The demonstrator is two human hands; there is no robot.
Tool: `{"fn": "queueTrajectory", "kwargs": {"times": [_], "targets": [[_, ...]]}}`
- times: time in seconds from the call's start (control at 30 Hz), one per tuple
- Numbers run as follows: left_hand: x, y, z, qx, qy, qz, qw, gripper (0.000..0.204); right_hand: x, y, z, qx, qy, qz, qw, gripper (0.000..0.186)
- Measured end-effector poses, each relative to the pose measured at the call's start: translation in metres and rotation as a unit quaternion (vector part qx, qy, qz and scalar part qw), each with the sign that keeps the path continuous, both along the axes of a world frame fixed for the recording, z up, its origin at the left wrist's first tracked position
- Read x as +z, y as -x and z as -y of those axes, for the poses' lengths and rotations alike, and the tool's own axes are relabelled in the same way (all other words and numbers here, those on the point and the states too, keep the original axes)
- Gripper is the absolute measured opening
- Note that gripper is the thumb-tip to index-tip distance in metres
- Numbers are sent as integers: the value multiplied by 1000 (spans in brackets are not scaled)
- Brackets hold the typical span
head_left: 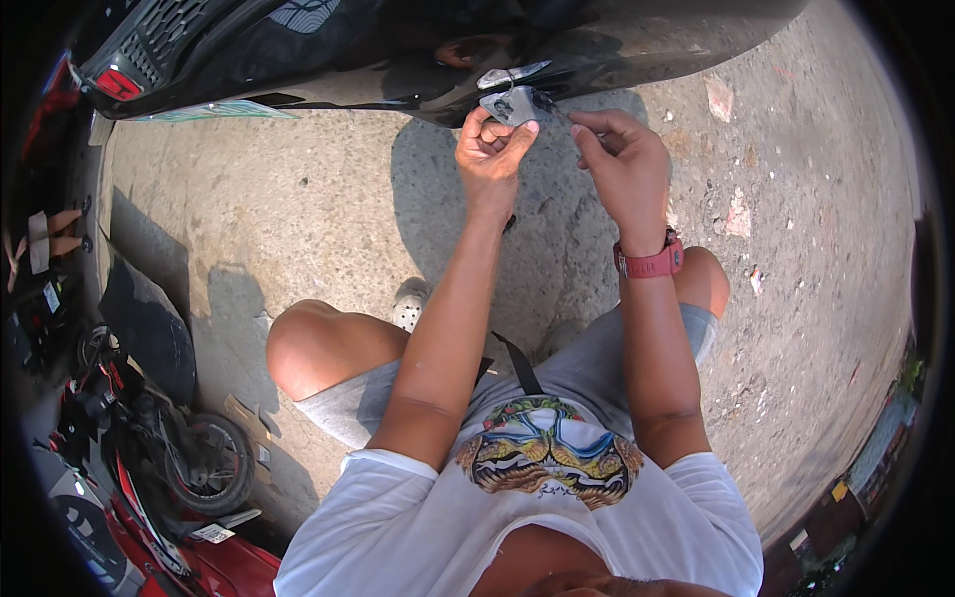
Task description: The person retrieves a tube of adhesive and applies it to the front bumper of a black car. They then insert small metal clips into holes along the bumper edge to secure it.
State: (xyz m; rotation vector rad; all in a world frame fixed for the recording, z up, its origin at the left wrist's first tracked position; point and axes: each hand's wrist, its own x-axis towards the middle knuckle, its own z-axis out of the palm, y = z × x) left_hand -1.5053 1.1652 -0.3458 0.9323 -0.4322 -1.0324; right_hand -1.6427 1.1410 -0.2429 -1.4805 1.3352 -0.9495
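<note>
My left hand (489, 157) is closed on a small flat grey piece (509, 105) with black patches, thumb on its near edge. It is held up right against the lower edge of a glossy black car bumper (388, 82). Just beyond the piece, a bright silvery strip (512, 74) shows at the bumper. My right hand (629, 164) is to the right, with thumb and forefinger pinched together beside a small dark part (544, 100) at the piece's right end. What those fingertips hold is too small to tell. A red watch (649, 263) is on my right wrist.
I squat on rough concrete ground (298, 219), knees to both sides. At the lower left stands a red and black motorcycle (159, 458) by a dark panel (149, 318). Another person's legs (68, 231) show at the far left. Pale scraps (738, 214) lie to the right.
</note>
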Motion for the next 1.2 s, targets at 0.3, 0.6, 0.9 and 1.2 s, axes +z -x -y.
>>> {"fn": "queueTrajectory", "kwargs": {"times": [0.3,0.6,0.9,1.2], "targets": [[5,-5,0,-10,39,-4,999,52,0,1,7,-8,-31,-37,999,18],[12,-5,-4,-52,34,5,998,56,-2,7,8,-9,-38,-44,998,20],[8,-10,-4,-59,30,24,998,54,5,8,4,-2,-37,-1,999,17],[8,-15,-4,-66,20,33,997,52,11,1,2,40,77,-91,992,16]]}}
